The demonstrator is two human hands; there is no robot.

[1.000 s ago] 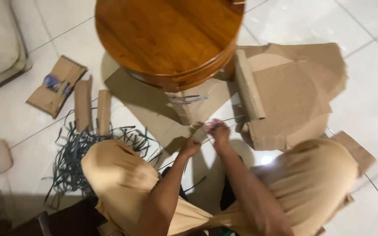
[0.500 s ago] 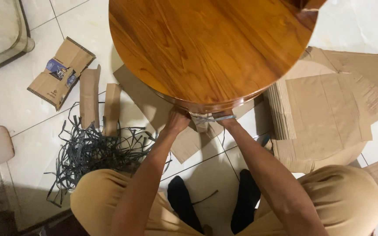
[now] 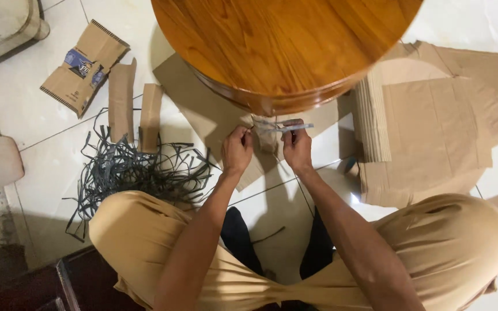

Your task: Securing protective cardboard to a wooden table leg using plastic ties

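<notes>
A round polished wooden table [image 3: 286, 46] stands over me on a white tiled floor. Below its rim a leg wrapped in brown cardboard [image 3: 267, 137] is bound with a grey plastic strap [image 3: 286, 127]. My left hand [image 3: 237, 150] pinches the strap at the left side of the wrapped leg. My right hand [image 3: 297, 147] grips the strap's other end, which sticks out to the right. Both hands sit close together just under the table edge. My knees in tan trousers frame the lower view.
A tangled heap of dark plastic straps [image 3: 128, 170] lies left of my knee. Cardboard pieces [image 3: 82, 66] and two folded strips [image 3: 122, 101] lie beyond it. Large flattened cardboard sheets [image 3: 439, 126] cover the floor at right. A pale furniture edge [image 3: 1, 26] is top left.
The view dropped closer to the table. My hands moved from the floor cardboard up to the wrapped leg under the rim and now pull the strap outward a little.
</notes>
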